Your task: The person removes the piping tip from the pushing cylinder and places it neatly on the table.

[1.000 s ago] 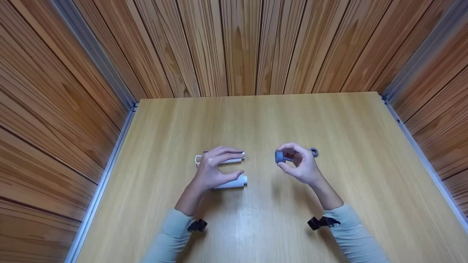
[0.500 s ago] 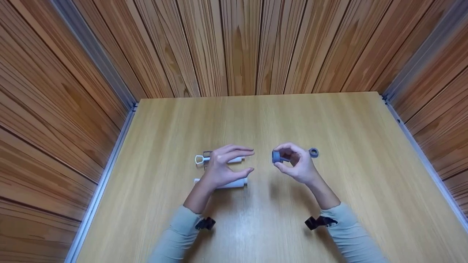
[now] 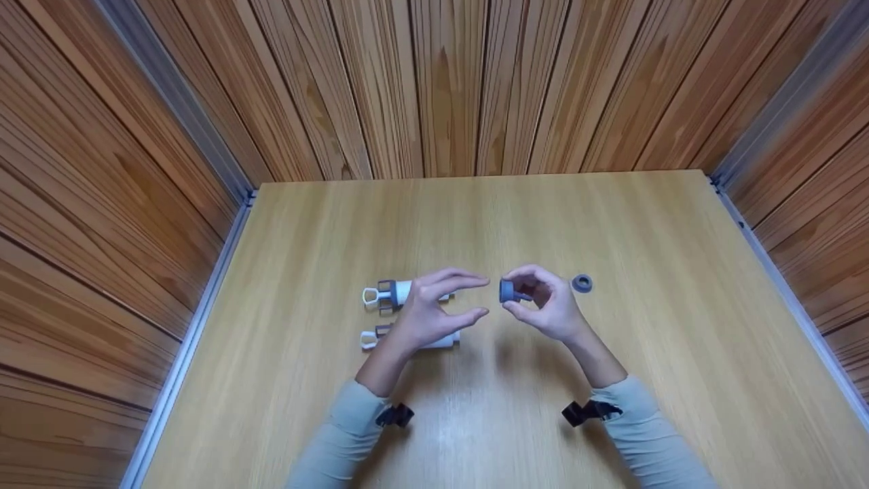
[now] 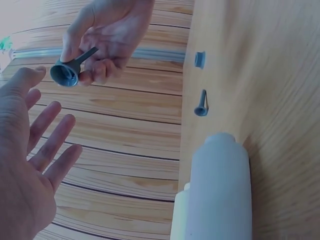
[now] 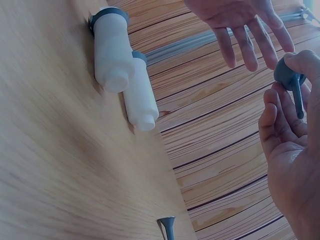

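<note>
My right hand holds a blue-grey nozzle between thumb and fingers, above the table. In the left wrist view, the nozzle has a wide round cup and a narrow spout pointing away from my left hand. My left hand faces it, thumb and fingers apart and holding nothing, with a small gap to the nozzle. Below and left of that hand lie two white syringe-like cylinders, the far one and the near one. Each has a dark collar and a white loop handle; my left hand partly covers them.
A dark grey ring lies on the table, right of my right hand. A second nozzle rests near the ring in the left wrist view; in the head view I cannot make it out. Wooden panels stand behind the table.
My left hand has moved right, away from the cylinders and toward the nozzle, uncovering their handles. My right hand has shifted slightly left with the nozzle still held.
</note>
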A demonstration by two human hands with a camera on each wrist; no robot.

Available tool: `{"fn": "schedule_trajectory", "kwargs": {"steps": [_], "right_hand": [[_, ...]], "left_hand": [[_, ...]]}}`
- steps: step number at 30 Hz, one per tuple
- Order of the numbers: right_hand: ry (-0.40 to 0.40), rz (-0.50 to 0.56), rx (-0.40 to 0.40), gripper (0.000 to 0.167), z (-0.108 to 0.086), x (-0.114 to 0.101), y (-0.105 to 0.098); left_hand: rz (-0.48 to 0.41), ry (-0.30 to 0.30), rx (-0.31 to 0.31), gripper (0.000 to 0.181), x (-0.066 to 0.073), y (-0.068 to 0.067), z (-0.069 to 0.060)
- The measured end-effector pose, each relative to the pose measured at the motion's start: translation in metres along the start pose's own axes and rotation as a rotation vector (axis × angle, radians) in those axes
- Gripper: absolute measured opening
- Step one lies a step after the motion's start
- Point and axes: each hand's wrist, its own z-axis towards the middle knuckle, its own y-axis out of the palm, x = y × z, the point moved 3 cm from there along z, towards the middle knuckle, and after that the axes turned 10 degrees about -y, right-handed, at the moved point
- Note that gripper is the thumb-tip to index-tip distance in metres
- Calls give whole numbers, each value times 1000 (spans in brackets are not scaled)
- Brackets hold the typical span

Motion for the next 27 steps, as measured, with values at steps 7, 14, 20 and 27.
{"fn": "schedule_trajectory", "kwargs": {"steps": [7,14,20,27], "right_hand": [[14,-18,-13,41,0,1,1],[40,-37,-8,40,-1,1,3],[55,-27,11,40,0,0,6],[40,9,20,40,0,3,6]], "left_hand": [[-49,-49,-8,38,1,6,2],[-65,-75,-10,36,1,10,2],[-98,-48,9,31,1,13,3],[-99,-12,33,28,-1,14,4]]}}
